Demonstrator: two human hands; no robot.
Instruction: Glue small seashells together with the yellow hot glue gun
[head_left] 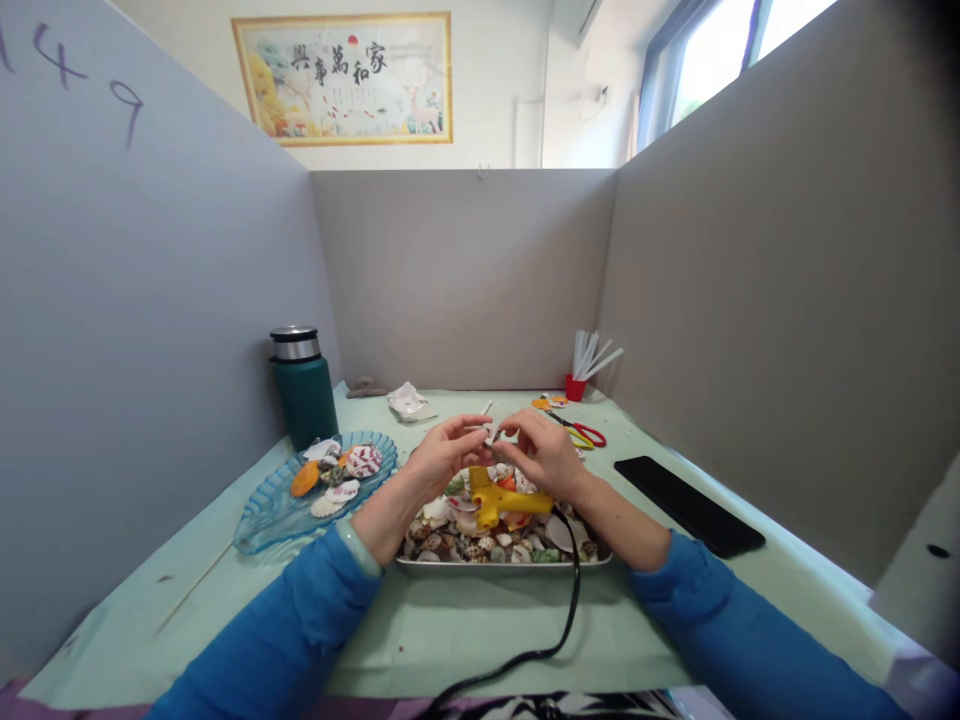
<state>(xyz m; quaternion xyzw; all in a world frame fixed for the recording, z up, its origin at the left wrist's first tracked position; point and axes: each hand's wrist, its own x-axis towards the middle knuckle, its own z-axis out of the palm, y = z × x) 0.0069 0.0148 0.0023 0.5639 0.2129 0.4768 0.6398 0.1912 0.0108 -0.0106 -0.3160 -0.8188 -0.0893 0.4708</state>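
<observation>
My left hand (pixel 448 452) and my right hand (pixel 546 452) meet above a tray of shells. Fingertips of both are pinched around a small white piece (pixel 490 434), too small to name; a thin white tip sticks up behind the left fingers. Below them a yellow hot glue gun (pixel 510 500) lies on the shells, its black cord (pixel 571 600) running over the tray's front edge toward me. The white-rimmed tray (pixel 502 568) is full of spotted, white and orange shells (pixel 480 548).
On the left are a blue scalloped plate (pixel 262 510) with several shells, a green bottle (pixel 304 400) and a thin stick (pixel 193 588). To the right lie a black phone (pixel 688 505), scissors (pixel 589 434) and a red cup (pixel 576 388) of glue sticks. Grey partitions (pixel 465 280) enclose the table.
</observation>
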